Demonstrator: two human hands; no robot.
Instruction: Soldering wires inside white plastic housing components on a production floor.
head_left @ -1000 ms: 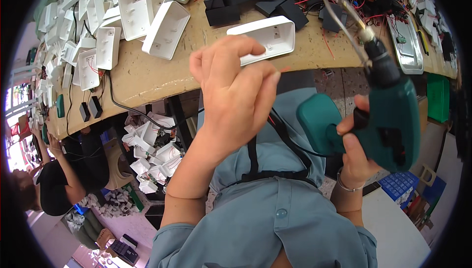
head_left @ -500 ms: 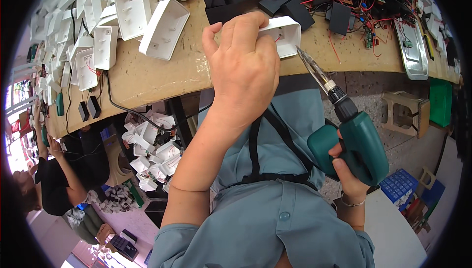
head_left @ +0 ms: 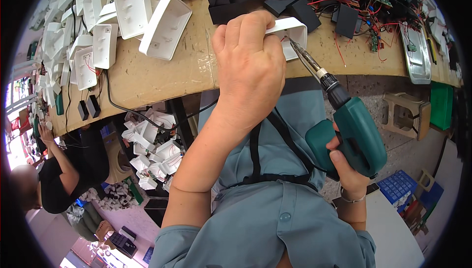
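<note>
My left hand [head_left: 250, 66] is closed on a white plastic box [head_left: 298, 28] above the front edge of the bench; its fingers cover the box's left part, and my thumb is hidden. The box's open side faces me, and a bit of red shows inside. My right hand [head_left: 350, 169] is wrapped round the handle of a green pistol-grip power screwdriver [head_left: 361, 130] with a black collar and a long, narrow metal tip. That tip points up and left and overlaps the box's opening. Whether it touches anything inside, I cannot tell.
Many white plastic boxes [head_left: 132, 12] are heaped at the left. Black cases [head_left: 290, 2], red wires and small circuit boards [head_left: 376, 44] lie at the back right, beside a metal tray [head_left: 417, 56]. A black cable [head_left: 142, 117] hangs off the bench. Another person [head_left: 64, 169] sits far left.
The power screwdriver's tip has moved left and up, from the box's lower right edge to inside its outline. My left hand and the box have shifted slightly right.
</note>
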